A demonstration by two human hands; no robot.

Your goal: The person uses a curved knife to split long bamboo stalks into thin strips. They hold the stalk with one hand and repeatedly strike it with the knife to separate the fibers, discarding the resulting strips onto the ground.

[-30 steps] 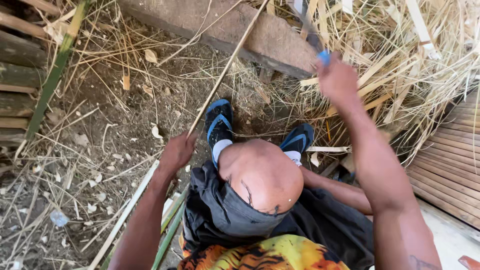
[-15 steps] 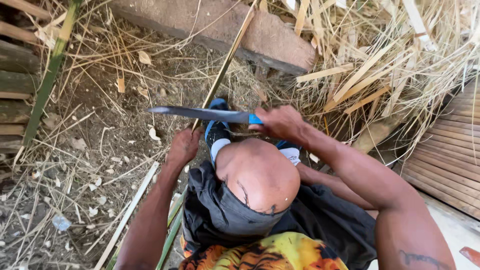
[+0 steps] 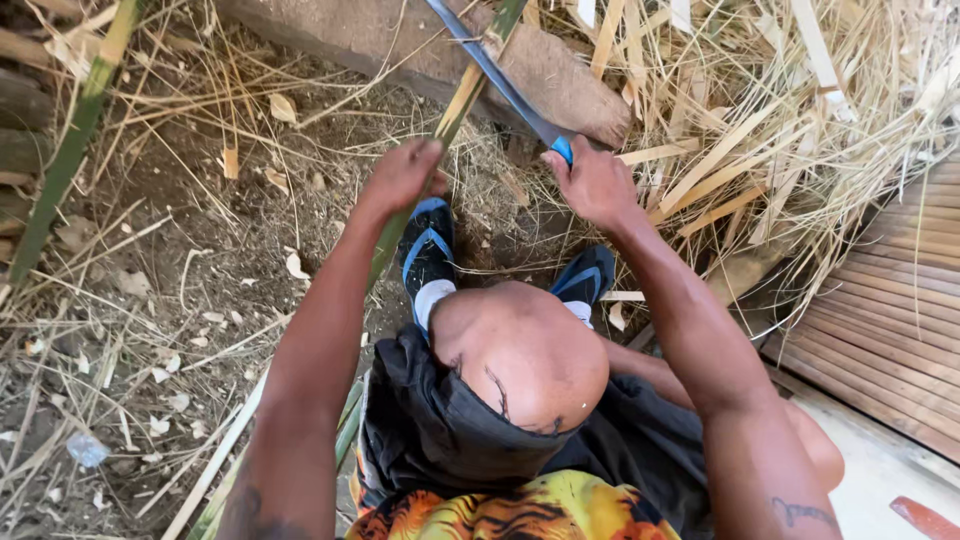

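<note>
Closest to me are the person's bent knees and dark shorts, then two feet in blue sandals (image 3: 430, 250) planted on the dirt. The left hand (image 3: 405, 175) is clenched around a long bamboo pole (image 3: 455, 115), which runs from beside the left leg up and away toward a concrete block (image 3: 400, 40) at the far edge. The right hand (image 3: 597, 183) grips the blue handle of a machete (image 3: 500, 75), whose dark blade slants up and left and crosses the pole just beyond the left hand. To my eye the work is splitting or paring the pole, and doing it well seems to depend on keeping the pole pressed steady, holding the left fingers well behind the blade's edge, and letting the edge follow the grain rather than cutting across it. The feet sit close under the pole, so I would judge that a slipping blade is the main danger. Farther off, a heap of pale split strips (image 3: 760, 130) lies to the right, with a slatted wooden panel (image 3: 900, 300) beside it.
</note>
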